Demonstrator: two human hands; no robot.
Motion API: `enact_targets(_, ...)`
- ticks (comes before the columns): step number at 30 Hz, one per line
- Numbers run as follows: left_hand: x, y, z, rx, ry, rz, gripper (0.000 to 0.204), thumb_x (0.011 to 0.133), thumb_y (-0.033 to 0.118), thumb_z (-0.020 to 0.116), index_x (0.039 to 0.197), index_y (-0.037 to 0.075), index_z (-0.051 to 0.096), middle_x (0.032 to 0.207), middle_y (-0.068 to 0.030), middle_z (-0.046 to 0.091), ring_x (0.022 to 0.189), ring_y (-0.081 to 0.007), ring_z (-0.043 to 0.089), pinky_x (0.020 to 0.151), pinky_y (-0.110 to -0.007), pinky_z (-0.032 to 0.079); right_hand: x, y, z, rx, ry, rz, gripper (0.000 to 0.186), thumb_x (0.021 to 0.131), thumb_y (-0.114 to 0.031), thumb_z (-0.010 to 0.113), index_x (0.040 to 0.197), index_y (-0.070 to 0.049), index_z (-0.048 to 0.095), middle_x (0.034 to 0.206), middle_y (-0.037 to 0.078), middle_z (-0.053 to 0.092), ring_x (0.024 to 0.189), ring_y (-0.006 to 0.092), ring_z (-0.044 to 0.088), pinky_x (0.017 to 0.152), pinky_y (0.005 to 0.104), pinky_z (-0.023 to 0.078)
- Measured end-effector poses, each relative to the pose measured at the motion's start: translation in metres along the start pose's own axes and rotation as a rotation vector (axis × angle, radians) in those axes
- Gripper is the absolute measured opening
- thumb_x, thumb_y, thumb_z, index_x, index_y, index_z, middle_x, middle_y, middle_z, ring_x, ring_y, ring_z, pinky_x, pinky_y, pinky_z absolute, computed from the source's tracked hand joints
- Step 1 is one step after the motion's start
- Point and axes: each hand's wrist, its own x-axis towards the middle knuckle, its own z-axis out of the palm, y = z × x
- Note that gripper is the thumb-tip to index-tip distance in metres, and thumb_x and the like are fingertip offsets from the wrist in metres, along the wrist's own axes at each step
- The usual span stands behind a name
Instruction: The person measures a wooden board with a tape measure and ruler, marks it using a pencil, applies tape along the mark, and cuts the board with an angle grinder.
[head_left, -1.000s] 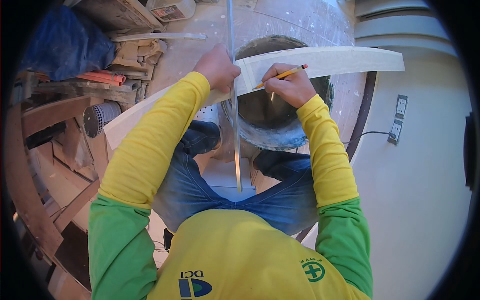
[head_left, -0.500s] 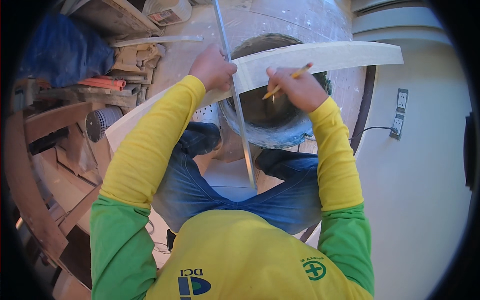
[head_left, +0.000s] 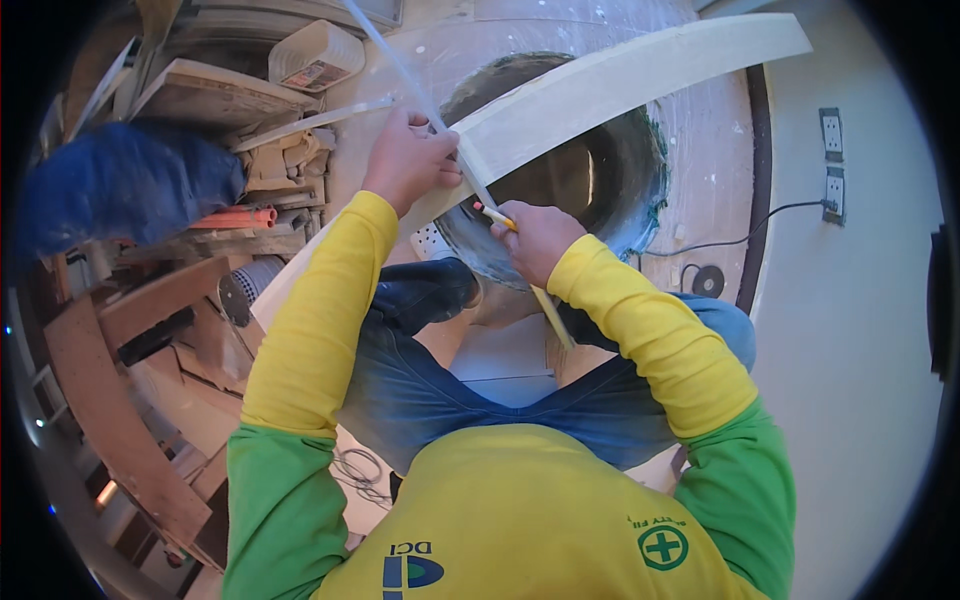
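Observation:
A long, curved, off-white strip of board lies across a large round tub with a crusted rim. Over the board slants a long, thin metal straightedge. My left hand is closed on the straightedge where it crosses the board's edge. Closer to me, my right hand grips the same straightedge lower down, its fingers curled. A yellow pencil with a pink eraser also sits in that hand, eraser end sticking out to the left. The straightedge's near end comes out below my right hand, above my lap.
At the left are a blue sheet, orange pipes, a wooden frame and a white plastic bucket. A wall with outlets stands at the right, a black cable plugged in. A dark disc lies near the tub.
My right hand has come left and toward me, from above the tub onto the straightedge, with the pencil turned in its fingers. The straightedge now slants more. The whole view has shifted.

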Motion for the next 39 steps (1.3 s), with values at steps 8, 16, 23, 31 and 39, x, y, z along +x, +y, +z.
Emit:
enact_targets(8,0.006,-0.004,-0.012,-0.088,-0.101,-0.059,0.028,0.090,0.011,0.063,0.112,-0.004,0.054,0.089,-0.0100,0.064,0.072,-0.0161,0.066,0.067,-0.027,0.059,0.001,0.003,0.001,0.006,-0.007,0.013,0.024,0.096,-0.027,0.048,0.099,-0.006,0.059,0.087,0.022,0.065,0.084,0.0426,0.062,0.076,0.0489,0.048)
enact_targets(16,0.004,-0.001,-0.014,-0.082,-0.113,-0.071,0.031,0.089,0.012,0.064,0.113,-0.005,0.055,0.094,-0.0101,0.064,0.079,-0.0151,0.065,0.070,-0.027,0.059,0.003,0.005,0.000,-0.016,-0.034,-0.012,0.023,0.096,-0.025,0.047,0.100,-0.005,0.058,0.087,0.023,0.065,0.083,0.0430,0.062,0.075,0.0488,0.048)
enact_targets(23,0.004,0.000,-0.015,-0.096,-0.118,-0.066,0.029,0.090,0.011,0.064,0.112,-0.005,0.055,0.094,-0.0099,0.065,0.078,-0.0150,0.065,0.071,-0.026,0.059,0.002,0.001,-0.004,-0.006,-0.048,0.007,0.022,0.096,-0.023,0.047,0.100,-0.005,0.058,0.087,0.023,0.065,0.084,0.0428,0.062,0.075,0.0486,0.048)
enact_targets(31,0.006,-0.002,-0.015,-0.080,-0.124,-0.076,0.029,0.090,0.011,0.064,0.112,-0.005,0.055,0.094,-0.0103,0.064,0.078,-0.0153,0.066,0.071,-0.026,0.059,0.002,0.000,-0.006,0.006,-0.066,0.040,0.023,0.095,-0.023,0.046,0.102,-0.006,0.060,0.089,0.022,0.065,0.085,0.0424,0.062,0.076,0.0486,0.048)
enact_targets(39,0.003,0.000,-0.014,-0.077,-0.115,-0.062,0.031,0.090,0.011,0.063,0.114,-0.007,0.053,0.094,-0.0106,0.064,0.079,-0.0159,0.066,0.071,-0.027,0.059,0.002,-0.001,-0.006,0.013,-0.072,0.052,0.022,0.096,-0.023,0.047,0.103,-0.007,0.060,0.089,0.022,0.066,0.085,0.0425,0.062,0.077,0.0487,0.048)
